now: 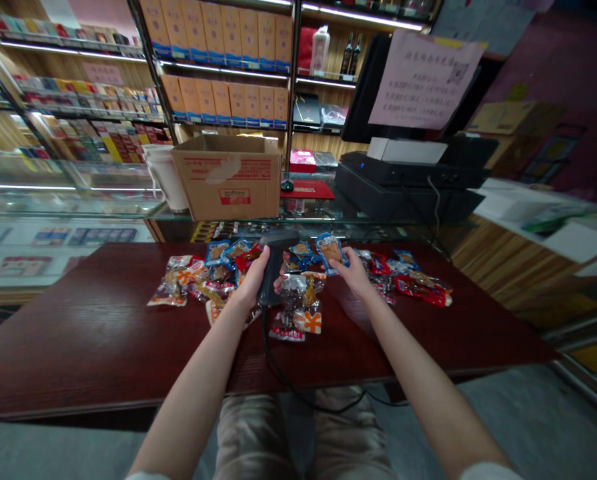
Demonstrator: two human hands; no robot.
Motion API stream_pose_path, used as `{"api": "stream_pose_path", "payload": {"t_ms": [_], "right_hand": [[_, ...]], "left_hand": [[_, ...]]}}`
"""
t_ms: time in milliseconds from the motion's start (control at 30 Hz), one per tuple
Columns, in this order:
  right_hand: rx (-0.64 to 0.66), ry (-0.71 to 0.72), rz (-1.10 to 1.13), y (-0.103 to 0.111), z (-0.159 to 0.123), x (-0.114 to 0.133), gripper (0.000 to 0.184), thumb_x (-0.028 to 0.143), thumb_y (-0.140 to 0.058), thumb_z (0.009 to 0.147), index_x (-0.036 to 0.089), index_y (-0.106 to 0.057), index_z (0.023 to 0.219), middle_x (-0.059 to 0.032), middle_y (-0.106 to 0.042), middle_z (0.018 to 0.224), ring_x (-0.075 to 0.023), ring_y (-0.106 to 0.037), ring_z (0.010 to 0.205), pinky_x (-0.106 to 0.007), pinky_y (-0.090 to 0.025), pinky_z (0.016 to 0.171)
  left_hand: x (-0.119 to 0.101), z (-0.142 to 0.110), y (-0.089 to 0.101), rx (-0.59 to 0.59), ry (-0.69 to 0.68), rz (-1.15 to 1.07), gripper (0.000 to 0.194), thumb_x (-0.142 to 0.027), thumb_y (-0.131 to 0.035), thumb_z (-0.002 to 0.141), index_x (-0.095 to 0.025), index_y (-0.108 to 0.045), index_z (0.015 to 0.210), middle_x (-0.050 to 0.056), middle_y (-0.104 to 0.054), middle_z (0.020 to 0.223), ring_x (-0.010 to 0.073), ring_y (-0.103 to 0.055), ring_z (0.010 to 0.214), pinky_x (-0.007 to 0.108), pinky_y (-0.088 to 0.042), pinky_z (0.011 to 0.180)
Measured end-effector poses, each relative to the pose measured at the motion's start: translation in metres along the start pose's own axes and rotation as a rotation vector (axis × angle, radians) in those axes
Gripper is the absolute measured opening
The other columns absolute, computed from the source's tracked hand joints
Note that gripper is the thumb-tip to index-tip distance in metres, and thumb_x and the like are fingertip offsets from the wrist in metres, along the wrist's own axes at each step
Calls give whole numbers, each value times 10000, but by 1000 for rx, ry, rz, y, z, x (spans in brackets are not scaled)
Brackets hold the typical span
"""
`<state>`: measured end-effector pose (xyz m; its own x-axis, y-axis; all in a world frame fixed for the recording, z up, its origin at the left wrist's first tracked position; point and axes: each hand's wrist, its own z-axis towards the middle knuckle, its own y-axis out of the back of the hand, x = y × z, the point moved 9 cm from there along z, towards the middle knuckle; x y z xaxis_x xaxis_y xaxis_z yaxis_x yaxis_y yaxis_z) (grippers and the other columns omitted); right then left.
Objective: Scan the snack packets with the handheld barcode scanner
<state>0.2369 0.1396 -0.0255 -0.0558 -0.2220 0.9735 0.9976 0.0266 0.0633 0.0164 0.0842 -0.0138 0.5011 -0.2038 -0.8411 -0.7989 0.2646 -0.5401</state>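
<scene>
My left hand is wrapped round the handle of a black barcode scanner, whose cable hangs over the table's front edge. Pinched in my right hand is a small blue-edged snack packet with brown contents, held just above the table. Below and right of the scanner lie clear snack packets with orange and white print. Left of my left hand is a heap of blue, red and clear packets. Another pile, with red and silver packets, lies to the right of my right hand.
The dark red wooden table spans the foreground. Behind it, a cardboard box and a white cup stand on a glass counter. A monitor with a paper sheet rises at the back right above black equipment. Stocked shelves line the wall.
</scene>
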Motion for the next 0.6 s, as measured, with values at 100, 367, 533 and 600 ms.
{"api": "stream_pose_path", "payload": {"t_ms": [100,367,533,600], "right_hand": [[-59,86,-8,3,-13,4,420,521,-761,716,276,-465,886,-11,-666,936,-242,-709,813,-419,-584,789],[-124,186,-156,3,-18,-1,341,495,-714,769,265,-513,920,-18,-637,888,-235,-636,863,-395,-552,805],[-133,222,-241,0,-21,8,302,442,-692,762,241,-523,912,-4,-590,825,-193,-558,749,-347,-500,740],[-122,258,-230,-3,-23,11,290,442,-676,771,245,-506,898,-5,-580,828,-195,-557,761,-347,-495,752]], "left_hand": [[1,-3,-11,66,-27,30,666,-755,-712,725,-152,-592,980,-30,-578,621,75,-440,381,212,-388,354],[22,3,-19,133,12,128,697,-788,-671,736,-141,-585,982,-22,-580,646,70,-437,379,221,-405,358],[25,2,-24,137,-4,174,693,-793,-693,709,-149,-573,933,-34,-560,634,72,-445,383,223,-402,354],[23,1,-25,126,0,173,682,-783,-712,699,-153,-564,914,-40,-551,623,72,-450,387,219,-397,356]]}}
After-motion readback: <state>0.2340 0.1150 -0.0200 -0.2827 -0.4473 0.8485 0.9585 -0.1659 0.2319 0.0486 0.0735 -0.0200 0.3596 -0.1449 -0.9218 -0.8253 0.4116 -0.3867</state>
